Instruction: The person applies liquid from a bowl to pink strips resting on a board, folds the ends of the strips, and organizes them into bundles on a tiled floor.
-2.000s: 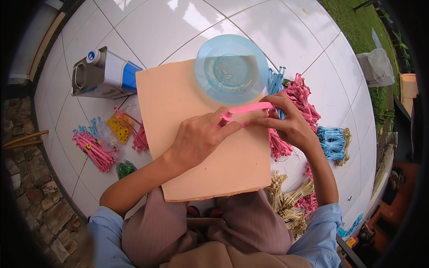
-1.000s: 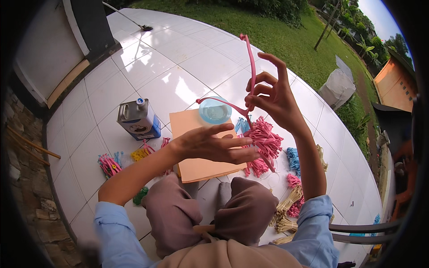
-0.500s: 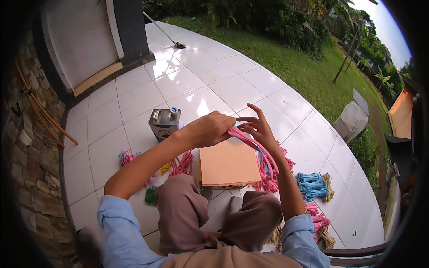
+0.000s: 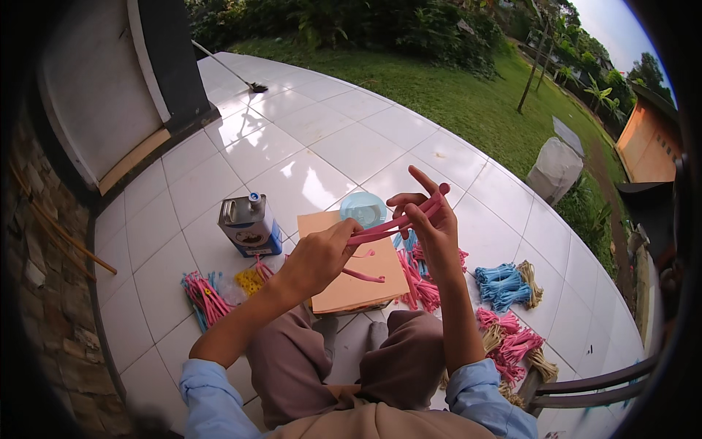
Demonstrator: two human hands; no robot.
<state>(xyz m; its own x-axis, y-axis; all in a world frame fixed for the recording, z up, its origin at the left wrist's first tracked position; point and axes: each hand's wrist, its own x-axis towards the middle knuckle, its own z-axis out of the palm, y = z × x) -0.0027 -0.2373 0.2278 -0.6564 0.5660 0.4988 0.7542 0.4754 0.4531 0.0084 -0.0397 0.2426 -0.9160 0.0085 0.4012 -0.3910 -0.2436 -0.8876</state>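
Note:
Pink rubbery strips [image 4: 382, 233] stretch between my two hands above a low stack topped by a peach-coloured board [image 4: 387, 290]. My left hand [image 4: 319, 256] is closed around one end, and looser strip ends hang below it over the board. Toward the other end, my right hand [image 4: 433, 228] pinches the strips between thumb and fingers, with its index finger raised. A rounded pink tip sticks out above the right hand. Behind the board sits a light blue translucent bowl [image 4: 363, 208].
A metal can [image 4: 250, 228] with a blue cap stands left of the board. Pink bundles [image 4: 205, 298] and yellow pieces [image 4: 252, 281] lie at left. Blue bundles [image 4: 502, 287] and pink-and-beige bundles [image 4: 515, 344] lie at right. A broom [image 4: 256, 87] rests on the far tiles.
The strips have swung from drooping beside my right forearm to stretching between my hands. My left hand has moved left and down, and the view has shifted, uncovering the bowl.

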